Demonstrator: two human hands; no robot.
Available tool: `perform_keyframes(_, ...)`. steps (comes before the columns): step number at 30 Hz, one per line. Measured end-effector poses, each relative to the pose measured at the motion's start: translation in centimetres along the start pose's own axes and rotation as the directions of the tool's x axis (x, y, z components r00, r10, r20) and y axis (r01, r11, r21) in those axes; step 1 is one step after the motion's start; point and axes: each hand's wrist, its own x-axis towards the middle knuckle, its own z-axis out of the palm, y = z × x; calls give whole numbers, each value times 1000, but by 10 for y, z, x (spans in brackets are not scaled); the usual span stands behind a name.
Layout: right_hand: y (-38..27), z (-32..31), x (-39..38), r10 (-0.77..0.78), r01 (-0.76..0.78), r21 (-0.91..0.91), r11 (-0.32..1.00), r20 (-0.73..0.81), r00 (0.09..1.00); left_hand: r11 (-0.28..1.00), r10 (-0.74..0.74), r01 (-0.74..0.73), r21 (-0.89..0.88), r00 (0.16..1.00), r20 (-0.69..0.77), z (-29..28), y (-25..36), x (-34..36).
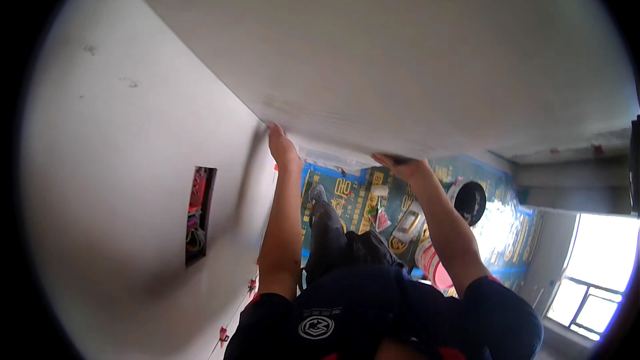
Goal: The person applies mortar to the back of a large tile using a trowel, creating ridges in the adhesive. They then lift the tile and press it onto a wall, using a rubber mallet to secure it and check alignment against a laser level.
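Note:
A large pale grey tile [400, 53] fills the upper part of the head view, meeting the white wall surface on the left along a straight seam. At the tile's lower left corner, close to that seam, my left hand [285, 150] grips the edge, its fingers partly hidden. Farther right along the lower edge, my right hand [408, 167] is closed on the tile, with the fingers pointing left. A dark patch shows between this palm and the tile; I cannot tell whether it is shadow or an object.
The left wall has a rectangular cutout [200, 217] with coloured wires. Red clips [224, 335] line a joint below it. On the printed green floor covering [340, 190] stand a black-mouthed bucket [469, 203], a red-and-white bucket [435, 267], a pale tool [408, 222] and a bag of red pieces [381, 219]. A window [593, 273] is at right.

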Motion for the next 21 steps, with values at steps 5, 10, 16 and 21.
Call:
perform_keyframes(5, -53, 52, -5, 565, -223, 956, 188, 80, 821, 972, 213, -212, 99, 977, 0, 78, 119, -111)
perform_keyframes(10, -58, 59, -12, 445, -200, 867, 457, -28, 895, 800, 507, -527, -287, 849, -147, 113, 117, -114)
perform_keyframes(16, -52, 55, -4, 609, -245, 944, 221, 63, 791, 768, 580, -608, -203, 794, -181, 106, 105, -84)
perform_keyframes(21, -18, 22, -8, 495, -195, 896, 398, -31, 868, 942, 314, -337, -14, 891, -327, 128, 121, -115)
